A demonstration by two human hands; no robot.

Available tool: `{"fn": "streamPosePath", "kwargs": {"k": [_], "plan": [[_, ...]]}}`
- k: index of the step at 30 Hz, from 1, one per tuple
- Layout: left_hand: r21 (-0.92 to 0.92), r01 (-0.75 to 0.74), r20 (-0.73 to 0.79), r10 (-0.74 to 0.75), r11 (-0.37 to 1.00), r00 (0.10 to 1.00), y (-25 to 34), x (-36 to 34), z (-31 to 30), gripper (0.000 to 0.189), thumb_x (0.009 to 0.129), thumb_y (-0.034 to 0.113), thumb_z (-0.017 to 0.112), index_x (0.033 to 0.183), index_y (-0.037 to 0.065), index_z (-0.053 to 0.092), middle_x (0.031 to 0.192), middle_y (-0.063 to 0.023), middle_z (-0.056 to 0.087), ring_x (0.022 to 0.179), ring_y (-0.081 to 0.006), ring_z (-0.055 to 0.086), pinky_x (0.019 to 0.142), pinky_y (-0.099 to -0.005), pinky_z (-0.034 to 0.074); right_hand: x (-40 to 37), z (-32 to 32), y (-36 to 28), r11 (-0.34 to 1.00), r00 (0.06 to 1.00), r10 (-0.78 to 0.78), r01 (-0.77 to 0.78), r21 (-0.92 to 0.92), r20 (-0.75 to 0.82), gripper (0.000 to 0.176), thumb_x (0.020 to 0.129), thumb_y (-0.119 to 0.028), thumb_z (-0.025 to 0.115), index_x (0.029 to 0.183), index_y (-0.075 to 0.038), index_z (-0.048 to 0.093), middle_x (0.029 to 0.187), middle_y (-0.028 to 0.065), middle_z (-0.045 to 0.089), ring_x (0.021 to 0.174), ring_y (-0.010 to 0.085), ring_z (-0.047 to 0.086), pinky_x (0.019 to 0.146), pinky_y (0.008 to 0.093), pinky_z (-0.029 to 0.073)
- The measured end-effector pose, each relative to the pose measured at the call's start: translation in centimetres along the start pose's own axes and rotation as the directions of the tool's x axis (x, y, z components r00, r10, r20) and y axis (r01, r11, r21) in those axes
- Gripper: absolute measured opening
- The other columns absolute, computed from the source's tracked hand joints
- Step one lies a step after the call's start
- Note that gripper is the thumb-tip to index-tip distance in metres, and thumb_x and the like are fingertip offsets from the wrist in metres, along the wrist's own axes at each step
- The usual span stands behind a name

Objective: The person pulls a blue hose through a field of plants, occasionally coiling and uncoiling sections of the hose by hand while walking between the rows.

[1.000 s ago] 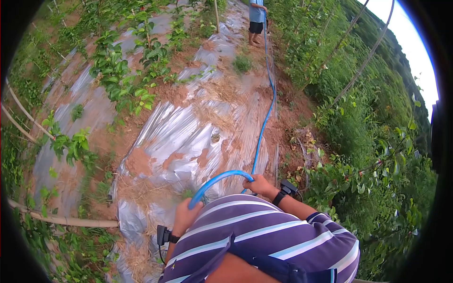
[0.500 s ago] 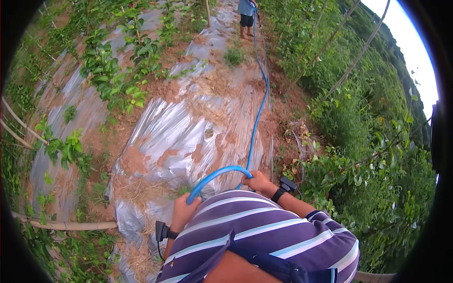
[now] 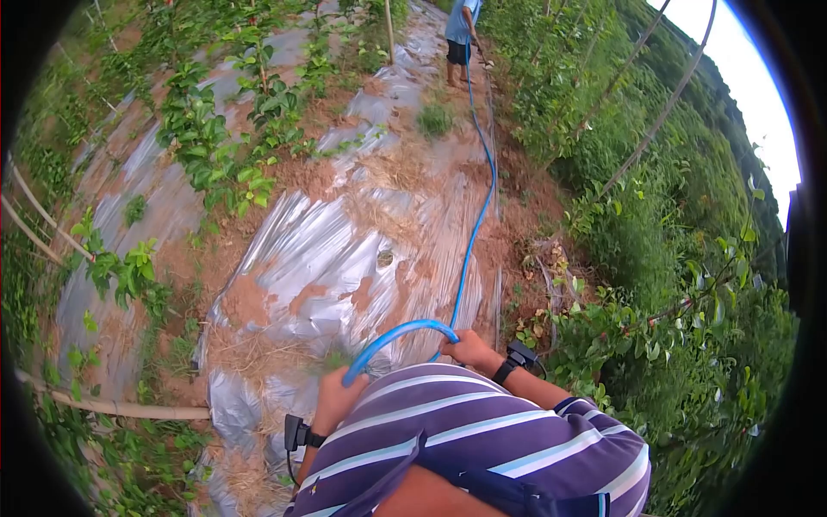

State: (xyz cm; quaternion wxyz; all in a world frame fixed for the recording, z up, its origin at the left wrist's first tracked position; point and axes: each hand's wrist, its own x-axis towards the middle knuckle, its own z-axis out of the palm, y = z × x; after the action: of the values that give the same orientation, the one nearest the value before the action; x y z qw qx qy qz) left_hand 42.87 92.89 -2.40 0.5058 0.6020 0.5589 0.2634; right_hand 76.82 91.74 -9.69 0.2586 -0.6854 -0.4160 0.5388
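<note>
A blue hose (image 3: 405,328) arches between my two hands, just in front of my striped shirt. My left hand (image 3: 338,395) is closed around its left end of the arch, low by my belly. On the other side of the bend, my right hand (image 3: 471,349) grips the hose with the fingers wrapped round it. Past my right hand the hose runs up the path in a long line toward another person. Part of the hose below the arch is hidden behind my body. Each of my wrists wears a black strap with a small device.
Up the path stands a person in a blue shirt (image 3: 462,30), by the hose's far stretch. Silvery plastic sheeting (image 3: 314,250) with soil and straw covers the ground. Leafy plants (image 3: 211,146) line the left, dense greenery (image 3: 637,233) the right. A pole (image 3: 129,407) lies at lower left.
The person up the path shows more fully in view, and the scene has shifted slightly down. My hands keep hold of the hose, and its arch sits a little lower.
</note>
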Motion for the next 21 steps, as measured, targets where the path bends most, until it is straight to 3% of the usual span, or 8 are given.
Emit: {"fn": "streamPosePath", "kwargs": {"k": [20, 21], "plan": [[-0.007, 0.015, 0.009, -0.015, 1.000, 1.000, 1.0, -1.4, 0.5, 0.029, 0.087, 0.026, 0.074, 0.079, 0.000, 0.065, 0.062, -0.0011, 0.055, 0.060, -0.0083, 0.047, 0.054, -0.0303, 0.039, -1.4, -0.1, -0.3, 1.000, 1.000, 0.011, -0.011, -0.016, 0.012, 0.018, 0.082, -0.020, 0.072, 0.087, -0.003, 0.073, 0.073, 0.0044, 0.067, 0.069, 0.0116, 0.059, 0.066, 0.0312, 0.050], [-0.004, 0.015, 0.011, -0.015, 1.000, 1.000, 0.5, -1.2, 0.6, 0.029, 0.087, 0.026, 0.074, 0.079, 0.000, 0.065, 0.062, -0.0010, 0.055, 0.060, -0.0082, 0.047, 0.054, -0.0304, 0.039, -1.4, -0.1, -0.1, 1.000, 1.000, -0.013, 0.013, -0.018, 0.006, 0.017, 0.083, -0.020, 0.072, 0.088, -0.003, 0.074, 0.071, 0.0036, 0.066, 0.065, 0.0119, 0.058, 0.061, 0.0312, 0.048]]}}
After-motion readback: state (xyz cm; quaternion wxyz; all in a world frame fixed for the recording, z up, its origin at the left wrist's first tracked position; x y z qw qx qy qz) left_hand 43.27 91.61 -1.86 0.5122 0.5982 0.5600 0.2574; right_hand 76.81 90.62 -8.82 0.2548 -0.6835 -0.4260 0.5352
